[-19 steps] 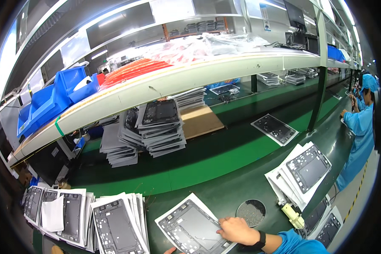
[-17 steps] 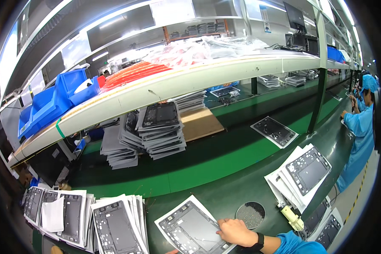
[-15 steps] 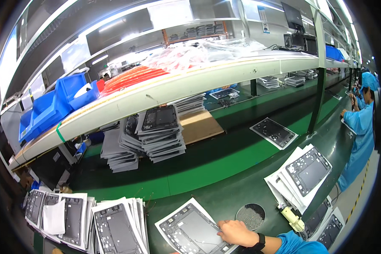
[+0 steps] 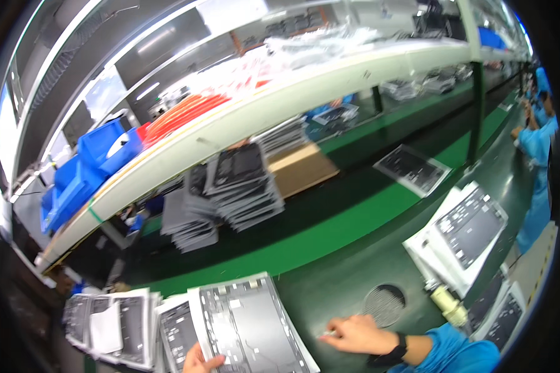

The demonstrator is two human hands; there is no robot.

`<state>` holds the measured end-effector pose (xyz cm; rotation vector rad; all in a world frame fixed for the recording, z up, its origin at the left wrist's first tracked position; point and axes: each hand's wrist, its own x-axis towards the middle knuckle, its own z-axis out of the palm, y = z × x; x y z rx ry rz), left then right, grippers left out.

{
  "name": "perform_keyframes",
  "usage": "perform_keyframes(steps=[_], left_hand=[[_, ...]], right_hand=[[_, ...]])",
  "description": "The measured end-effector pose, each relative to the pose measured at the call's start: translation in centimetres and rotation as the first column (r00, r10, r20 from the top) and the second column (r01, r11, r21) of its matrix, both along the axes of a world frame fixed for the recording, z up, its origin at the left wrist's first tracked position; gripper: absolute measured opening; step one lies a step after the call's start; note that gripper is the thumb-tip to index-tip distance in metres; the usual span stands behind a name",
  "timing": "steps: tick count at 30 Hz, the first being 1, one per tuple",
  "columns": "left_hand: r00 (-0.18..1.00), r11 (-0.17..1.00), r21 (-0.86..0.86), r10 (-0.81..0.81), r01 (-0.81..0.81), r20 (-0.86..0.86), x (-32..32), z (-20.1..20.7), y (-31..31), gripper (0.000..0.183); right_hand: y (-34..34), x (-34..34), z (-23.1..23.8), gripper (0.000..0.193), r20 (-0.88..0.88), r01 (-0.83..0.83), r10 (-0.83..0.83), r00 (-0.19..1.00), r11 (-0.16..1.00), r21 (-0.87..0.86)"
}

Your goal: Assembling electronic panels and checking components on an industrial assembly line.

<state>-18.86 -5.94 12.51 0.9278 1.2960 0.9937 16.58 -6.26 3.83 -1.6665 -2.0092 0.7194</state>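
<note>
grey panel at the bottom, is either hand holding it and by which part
The left hand grips the grey panel by its near lower edge. The right hand rests beside it on the green table.

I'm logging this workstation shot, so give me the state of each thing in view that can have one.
Left hand: grip on the near edge of the grey panel.
Right hand: fingers pinched on something small, resting on the green bench.
Grey panel: lying flat, face up.
Panel stacks behind: piled, unevenly fanned.
Blue bins: on the shelf, tilted.
Round mesh port: uncovered.
</note>
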Motion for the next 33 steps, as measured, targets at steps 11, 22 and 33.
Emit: perform_keyframes(steps=[11,22,33], left_hand=[[0.851,0.987,0.037,0.155,-0.158,-0.502,-15.8,0.8,-0.5,0.033],[0.595,0.982,0.164,0.188,-0.096,-0.781,-24.8,-3.9,-0.5,0.03],[0.79,0.937,0.304,0.052,0.174,-0.611,-6.4,0.6,-3.2,0.035]], right_hand=[[1.0,0.1,-1.1,0.035,-0.136,-0.213,0.215,0.967,0.977,0.028],[0.7,-0.5,-1.6,0.031,-0.081,-0.204,0.202,0.976,0.979,-0.009],[0.8,-1.1,-1.8,0.035,0.002,-0.245,0.246,0.969,0.968,-0.053]])
